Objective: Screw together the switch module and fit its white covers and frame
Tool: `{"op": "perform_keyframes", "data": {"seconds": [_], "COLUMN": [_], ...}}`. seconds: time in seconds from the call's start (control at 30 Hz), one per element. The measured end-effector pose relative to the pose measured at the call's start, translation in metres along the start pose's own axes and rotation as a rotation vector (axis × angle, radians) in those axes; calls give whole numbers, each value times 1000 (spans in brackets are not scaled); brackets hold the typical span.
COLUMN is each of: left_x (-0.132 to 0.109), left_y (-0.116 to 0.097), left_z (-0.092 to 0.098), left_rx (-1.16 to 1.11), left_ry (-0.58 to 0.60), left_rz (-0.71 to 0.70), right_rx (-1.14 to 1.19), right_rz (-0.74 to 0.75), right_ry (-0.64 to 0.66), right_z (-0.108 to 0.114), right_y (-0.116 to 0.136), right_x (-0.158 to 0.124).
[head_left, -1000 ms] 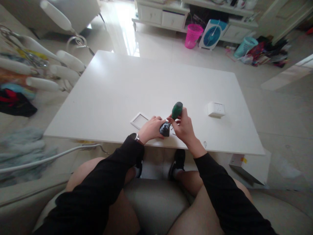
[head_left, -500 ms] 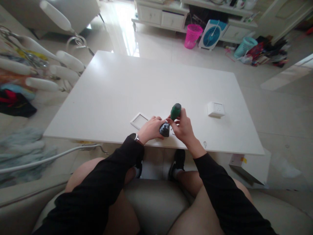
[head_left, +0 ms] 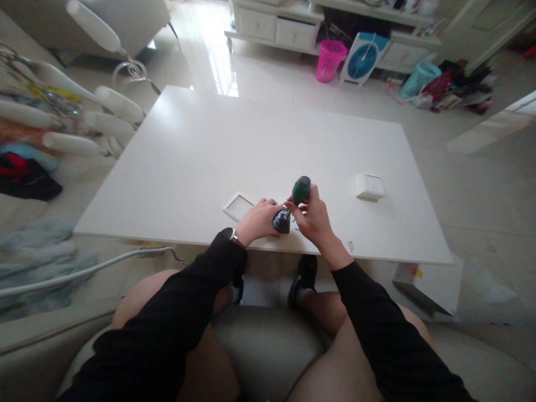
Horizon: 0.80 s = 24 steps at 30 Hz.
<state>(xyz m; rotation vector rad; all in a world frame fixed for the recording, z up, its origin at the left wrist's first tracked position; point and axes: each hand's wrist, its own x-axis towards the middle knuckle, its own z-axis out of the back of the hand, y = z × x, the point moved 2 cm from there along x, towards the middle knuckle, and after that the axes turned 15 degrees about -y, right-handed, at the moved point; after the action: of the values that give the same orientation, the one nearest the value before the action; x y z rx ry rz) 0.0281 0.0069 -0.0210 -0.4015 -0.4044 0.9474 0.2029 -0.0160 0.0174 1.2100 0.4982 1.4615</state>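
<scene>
My left hand (head_left: 260,219) is closed around a small black part (head_left: 281,221), which looks like the back of a wall socket, near the front edge of the white table (head_left: 268,139). In my right hand (head_left: 315,218) is a screwdriver with a green and black handle (head_left: 301,191). Its shaft slants down to the black part; the tip's exact contact is too small to make out. Beside my left hand lies a white square frame (head_left: 238,206), partly covered by the fingers. Small dark pieces, perhaps screws, lie by my right hand.
A white boxed wall socket (head_left: 370,187) stands on the table's right side. A small clear item (head_left: 351,245) lies near the front edge. White lamp arms (head_left: 119,104) hang at the left. Beyond the table are a pink basket (head_left: 330,61) and a blue fan (head_left: 363,58).
</scene>
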Motion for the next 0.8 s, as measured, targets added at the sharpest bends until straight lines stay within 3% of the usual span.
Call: {"op": "perform_keyframes", "data": {"seconds": [0.33, 0.57, 0.8], "left_x": [0, 1, 1], "left_y": [-1, -15, -18], "left_z": [-1, 0, -5], "left_rx": [-40, -60, -26], "left_ry": [-6, -100, -68], "left_rz": [3, 42, 29], "right_rx": [6, 19, 41], "right_rz": [-15, -5, -8], "right_ry": [-9, -2, -2], "right_z": [0, 1, 0], "right_y": [0, 0, 2], "right_x": [0, 0, 0]}}
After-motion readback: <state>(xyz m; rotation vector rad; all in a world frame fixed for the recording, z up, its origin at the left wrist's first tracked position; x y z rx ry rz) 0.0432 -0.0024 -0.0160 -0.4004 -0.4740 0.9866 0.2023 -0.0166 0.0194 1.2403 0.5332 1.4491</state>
